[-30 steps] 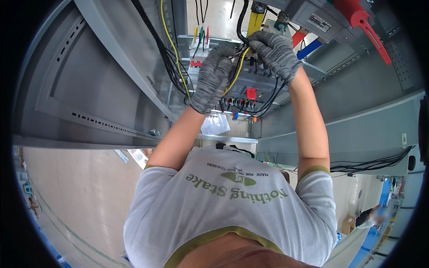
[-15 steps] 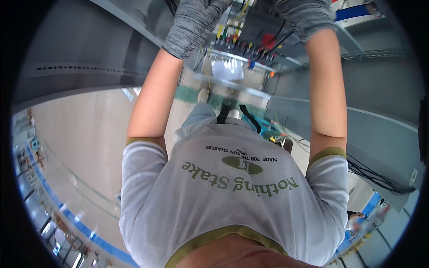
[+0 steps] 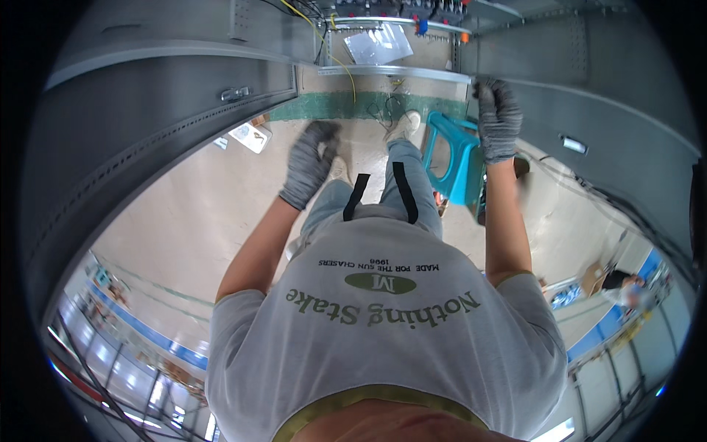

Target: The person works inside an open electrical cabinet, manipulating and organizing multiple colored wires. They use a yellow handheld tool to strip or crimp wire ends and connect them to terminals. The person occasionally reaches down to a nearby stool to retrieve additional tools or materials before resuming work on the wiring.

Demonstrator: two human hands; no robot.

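Observation:
My left hand [image 3: 311, 163], in a grey knitted glove, hangs over the floor in front of the cabinet. It is slightly blurred, with loosely bent fingers, a gap at the thumb and nothing visible in it. On the other side, my right hand [image 3: 500, 121], gloved alike, is beside the right end of the cabinet's metal bottom rail [image 3: 398, 72]. Its fingers are loosely curled and I see no object in them; whether they touch the cabinet edge I cannot tell. A teal plastic stool [image 3: 462, 166] stands just below and left of that hand.
Grey cabinet panels rise at the left [image 3: 177, 110] and right [image 3: 596, 132]. A clear plastic sheet [image 3: 379, 46] lies behind the rail, below a row of terminals [image 3: 398, 10]. A yellow wire [image 3: 352, 74] hangs down. White papers [image 3: 250, 138] lie on the floor at left.
Both hands have come down and out of the cabinet's wiring, the left toward the floor area, the right beside the rail. My view has tilted down, showing more floor and the stool.

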